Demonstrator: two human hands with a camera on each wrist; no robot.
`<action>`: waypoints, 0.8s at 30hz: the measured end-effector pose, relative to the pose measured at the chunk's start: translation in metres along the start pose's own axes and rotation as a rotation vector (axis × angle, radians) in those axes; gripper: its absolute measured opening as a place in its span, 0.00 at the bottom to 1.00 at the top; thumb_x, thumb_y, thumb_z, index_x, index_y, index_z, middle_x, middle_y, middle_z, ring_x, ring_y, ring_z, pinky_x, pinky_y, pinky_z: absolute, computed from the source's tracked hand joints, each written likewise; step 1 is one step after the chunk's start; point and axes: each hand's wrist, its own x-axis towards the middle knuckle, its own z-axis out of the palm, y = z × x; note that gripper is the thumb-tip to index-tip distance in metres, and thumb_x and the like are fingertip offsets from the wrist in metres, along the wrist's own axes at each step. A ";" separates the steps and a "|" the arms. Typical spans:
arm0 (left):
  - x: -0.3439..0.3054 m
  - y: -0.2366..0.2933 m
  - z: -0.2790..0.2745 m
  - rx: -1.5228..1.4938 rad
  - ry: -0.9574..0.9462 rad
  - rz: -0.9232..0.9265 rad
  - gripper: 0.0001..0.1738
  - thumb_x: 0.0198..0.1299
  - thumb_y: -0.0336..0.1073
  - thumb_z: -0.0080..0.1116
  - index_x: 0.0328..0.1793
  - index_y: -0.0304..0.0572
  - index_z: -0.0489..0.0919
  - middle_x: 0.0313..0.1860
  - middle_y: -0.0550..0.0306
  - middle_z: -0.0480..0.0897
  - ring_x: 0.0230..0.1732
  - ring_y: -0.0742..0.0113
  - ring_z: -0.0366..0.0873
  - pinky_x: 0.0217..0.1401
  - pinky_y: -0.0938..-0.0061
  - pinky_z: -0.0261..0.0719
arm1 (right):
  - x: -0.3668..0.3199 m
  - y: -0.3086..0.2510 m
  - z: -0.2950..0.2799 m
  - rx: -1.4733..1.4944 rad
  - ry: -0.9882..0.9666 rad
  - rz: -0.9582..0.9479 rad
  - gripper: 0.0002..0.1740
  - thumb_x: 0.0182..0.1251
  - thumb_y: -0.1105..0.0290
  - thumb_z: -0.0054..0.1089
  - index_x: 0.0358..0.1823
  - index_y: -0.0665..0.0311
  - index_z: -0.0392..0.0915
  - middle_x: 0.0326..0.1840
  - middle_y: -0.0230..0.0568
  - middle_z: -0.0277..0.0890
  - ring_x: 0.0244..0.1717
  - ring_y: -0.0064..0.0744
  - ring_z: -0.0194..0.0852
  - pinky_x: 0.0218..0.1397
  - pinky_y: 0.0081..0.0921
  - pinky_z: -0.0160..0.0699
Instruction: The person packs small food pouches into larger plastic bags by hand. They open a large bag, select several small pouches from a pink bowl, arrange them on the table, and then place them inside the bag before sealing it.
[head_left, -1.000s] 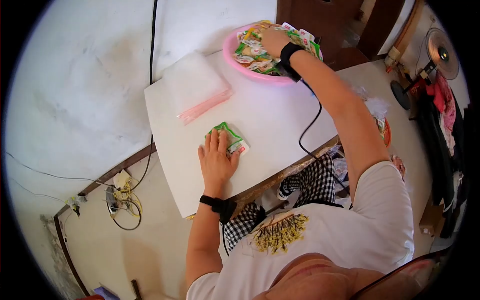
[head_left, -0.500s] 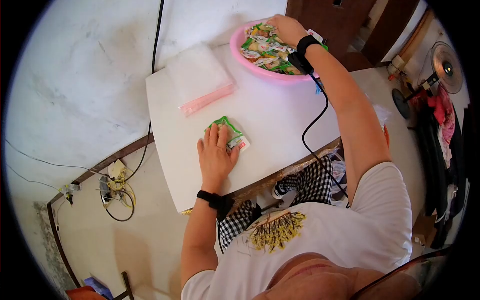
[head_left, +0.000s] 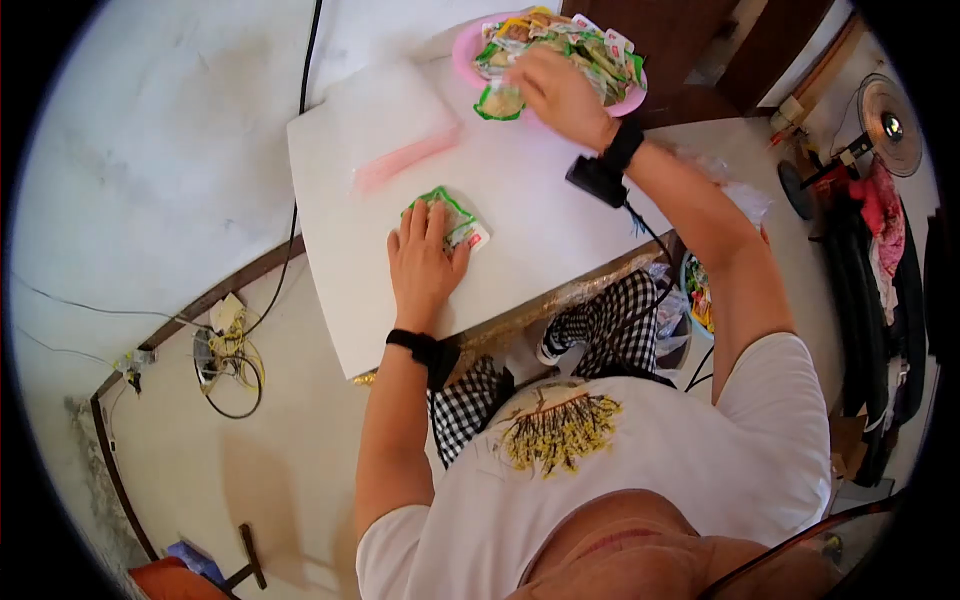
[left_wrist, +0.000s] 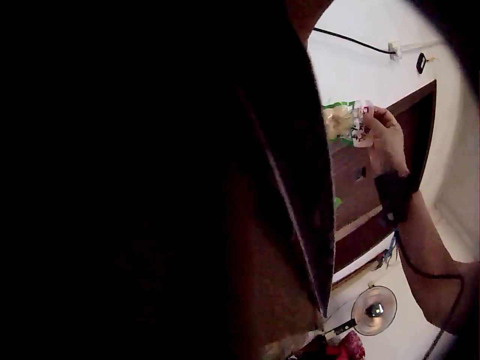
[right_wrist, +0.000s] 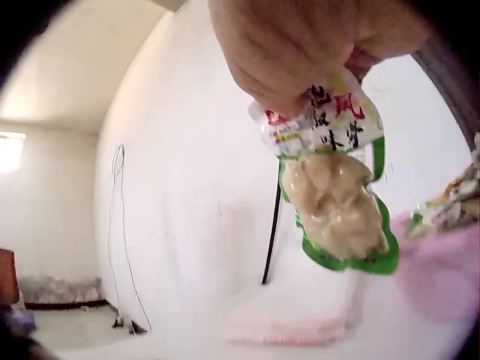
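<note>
In the head view my left hand [head_left: 424, 262] rests with extended fingers on a green-edged packet [head_left: 461, 222] lying on the white table [head_left: 530, 195]. My right hand [head_left: 566, 98] is at the near left side of the pink basin [head_left: 468, 62], pinching a packet [head_left: 499, 102] by its end. The right wrist view shows that packet [right_wrist: 337, 206] hanging from the right hand [right_wrist: 307, 45], pale food visible through its clear part. In the left wrist view the right hand [left_wrist: 387, 141] pinches the packet [left_wrist: 343, 123]; the left hand is hidden in darkness.
Many similar packets [head_left: 590, 50] fill the basin at the table's far side. A stack of clear bags [head_left: 385, 115] with pink edges [head_left: 408, 158] lies near the wall. A black cable trails from the right wrist. A fan [head_left: 888, 125] stands at the right.
My right hand has come out of the basin toward the near left, now with a packet in its fingers. The left hand stays on its packet.
</note>
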 end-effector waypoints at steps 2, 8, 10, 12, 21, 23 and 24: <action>0.002 0.000 -0.001 0.011 0.001 -0.004 0.33 0.53 0.43 0.62 0.66 0.43 0.70 0.70 0.46 0.68 0.71 0.47 0.62 0.68 0.49 0.61 | -0.045 -0.024 0.023 0.008 -0.135 -0.039 0.08 0.59 0.79 0.57 0.41 0.66 0.76 0.40 0.44 0.72 0.43 0.47 0.71 0.47 0.37 0.72; -0.002 -0.002 0.003 0.038 -0.002 -0.014 0.35 0.54 0.45 0.62 0.68 0.45 0.69 0.70 0.46 0.67 0.72 0.46 0.61 0.69 0.49 0.60 | -0.110 -0.053 0.030 0.247 -0.629 0.051 0.16 0.55 0.75 0.63 0.47 0.63 0.78 0.49 0.45 0.72 0.56 0.50 0.67 0.61 0.42 0.68; -0.001 -0.002 0.002 0.036 -0.021 -0.021 0.35 0.54 0.46 0.62 0.69 0.46 0.68 0.71 0.46 0.67 0.72 0.46 0.61 0.70 0.49 0.59 | -0.105 -0.055 0.027 0.171 -0.496 0.137 0.19 0.54 0.74 0.65 0.50 0.62 0.78 0.54 0.46 0.71 0.60 0.51 0.66 0.66 0.41 0.65; -0.002 -0.005 0.006 0.049 -0.027 -0.023 0.36 0.55 0.46 0.62 0.70 0.48 0.67 0.73 0.45 0.65 0.73 0.45 0.59 0.70 0.47 0.58 | -0.105 -0.049 0.034 0.161 -0.483 0.222 0.18 0.55 0.70 0.65 0.49 0.62 0.78 0.58 0.49 0.69 0.60 0.51 0.67 0.65 0.41 0.66; 0.013 -0.017 -0.023 0.165 -0.358 -0.099 0.42 0.54 0.42 0.64 0.76 0.52 0.62 0.79 0.47 0.55 0.80 0.48 0.48 0.74 0.39 0.50 | -0.089 -0.084 0.096 0.323 -0.571 0.272 0.22 0.55 0.68 0.66 0.53 0.60 0.77 0.60 0.51 0.66 0.61 0.53 0.67 0.64 0.42 0.69; 0.010 -0.019 -0.022 0.255 -0.320 -0.070 0.43 0.54 0.41 0.64 0.77 0.51 0.60 0.79 0.46 0.54 0.80 0.48 0.47 0.74 0.39 0.50 | -0.079 -0.094 0.102 0.346 -0.596 0.306 0.24 0.55 0.70 0.64 0.56 0.62 0.75 0.61 0.50 0.65 0.63 0.52 0.65 0.64 0.41 0.68; 0.007 -0.015 -0.019 0.291 -0.274 -0.020 0.44 0.54 0.40 0.64 0.78 0.50 0.58 0.79 0.45 0.53 0.80 0.47 0.47 0.73 0.38 0.50 | -0.075 -0.096 0.102 0.374 -0.590 0.305 0.23 0.56 0.70 0.63 0.56 0.62 0.75 0.61 0.50 0.66 0.63 0.52 0.65 0.64 0.41 0.68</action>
